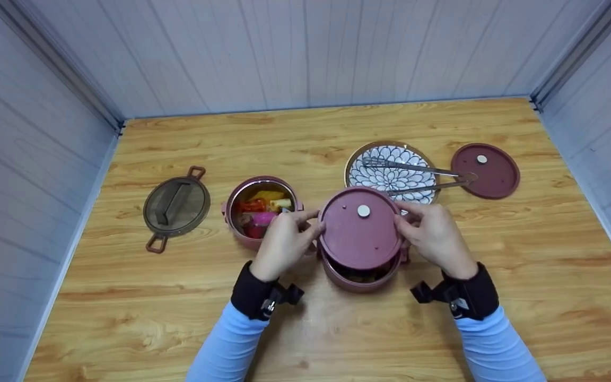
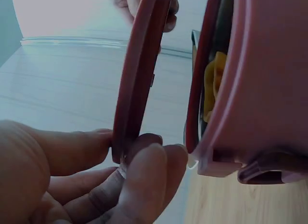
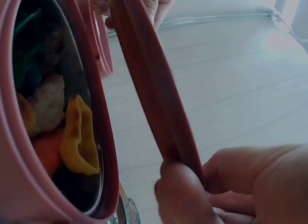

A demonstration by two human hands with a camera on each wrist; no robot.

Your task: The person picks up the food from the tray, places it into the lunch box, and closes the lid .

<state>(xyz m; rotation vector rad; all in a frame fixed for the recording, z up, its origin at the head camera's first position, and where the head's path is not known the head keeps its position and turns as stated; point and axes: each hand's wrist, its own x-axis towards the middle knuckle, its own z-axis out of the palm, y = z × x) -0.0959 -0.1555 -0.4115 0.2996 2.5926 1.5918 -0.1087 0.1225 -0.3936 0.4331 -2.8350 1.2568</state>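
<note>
A round mauve pot lid (image 1: 361,233) with a pale knob is held above a matching pot (image 1: 361,286), apart from its rim. My left hand (image 1: 287,241) pinches the lid's left edge between thumb and fingers. At the opposite edge, my right hand (image 1: 435,236) pinches it the same way. Inside the pot, the right wrist view shows a yellow food piece (image 3: 79,137), a pale lump (image 3: 48,106) and something orange. The lid covers much of the pot's opening in the head view.
To the left stands another pot (image 1: 247,241) with colourful food pieces, then a dark lid (image 1: 177,206) with two loop handles. Behind the held lid lies a patterned plate (image 1: 356,172) bearing tongs (image 1: 433,170). A second mauve lid (image 1: 496,178) lies at the right, partly under the tongs' end.
</note>
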